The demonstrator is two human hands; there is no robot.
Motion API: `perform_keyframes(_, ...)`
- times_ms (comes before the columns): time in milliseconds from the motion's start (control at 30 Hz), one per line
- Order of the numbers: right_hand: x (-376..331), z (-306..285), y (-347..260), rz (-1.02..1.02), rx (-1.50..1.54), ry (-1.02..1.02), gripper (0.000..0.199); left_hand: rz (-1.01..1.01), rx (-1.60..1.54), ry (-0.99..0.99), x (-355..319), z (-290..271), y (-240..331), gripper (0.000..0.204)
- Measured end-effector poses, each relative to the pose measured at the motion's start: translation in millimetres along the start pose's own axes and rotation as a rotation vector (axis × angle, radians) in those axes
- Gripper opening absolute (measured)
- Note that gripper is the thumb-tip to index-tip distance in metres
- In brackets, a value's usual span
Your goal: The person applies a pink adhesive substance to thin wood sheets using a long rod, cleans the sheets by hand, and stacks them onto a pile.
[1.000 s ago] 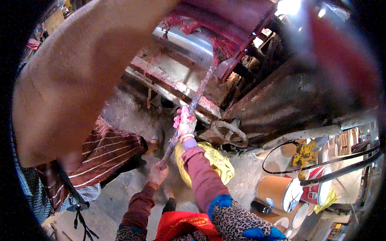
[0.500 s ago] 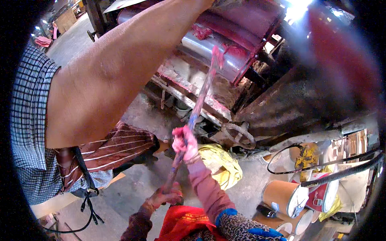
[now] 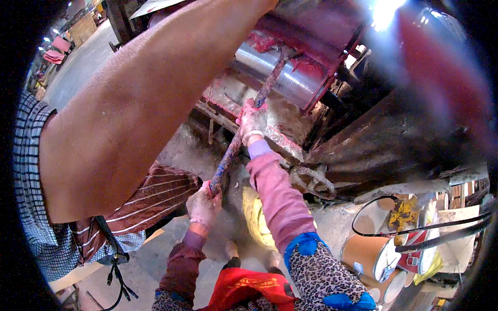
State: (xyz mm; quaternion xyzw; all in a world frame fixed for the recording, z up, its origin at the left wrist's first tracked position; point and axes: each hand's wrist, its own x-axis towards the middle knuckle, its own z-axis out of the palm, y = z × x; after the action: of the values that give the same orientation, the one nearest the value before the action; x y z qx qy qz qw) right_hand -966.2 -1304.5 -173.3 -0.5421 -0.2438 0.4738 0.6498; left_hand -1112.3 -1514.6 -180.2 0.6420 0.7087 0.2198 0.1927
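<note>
Both my hands grip a long rod (image 3: pixel 228 155) stained blue and pink. My left hand (image 3: pixel 203 205), dusty and pale, holds its lower end. My right hand (image 3: pixel 251 120), in a pink-smeared glove, holds it higher up. The rod's top end (image 3: pixel 280 57) rests against a shiny metal roller (image 3: pixel 290 78) coated with pink paste on a grimy machine. My sleeves are maroon and pink.
Another person's bare arm (image 3: pixel 140 98), in a checked sleeve (image 3: pixel 28 171), crosses the upper left very close to me. A handwheel (image 3: pixel 311 181), a yellow sack (image 3: pixel 257 217), cardboard drums (image 3: pixel 365 254) and a black cable (image 3: pixel 415 228) sit at the lower right.
The rod has been pushed up and forward, so its tip now reaches the metal roller. My right hand rose with it. The other person's arm has swung across more of the view.
</note>
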Motion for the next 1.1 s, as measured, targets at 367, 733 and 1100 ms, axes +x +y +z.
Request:
perform_keyframes(367,-56.2,-26.1,22.7,0.083,-0.211,0.017,0.032,-0.082,-0.186,0.028,-65.5,67.7,-41.3,0.025)
perform_keyframes(733,-303.3,-110.5,105.8,0.246,-0.726,-0.359,0.051,-0.293,-0.125,-0.140,-354.5,-18.2,-112.4,0.018)
perform_keyframes(1100,-514.8,-336.8,-11.2,0.122,-0.364,-1.172,0.034,-0.576,0.324,-0.536,-608.3,-154.3,49.1,0.028)
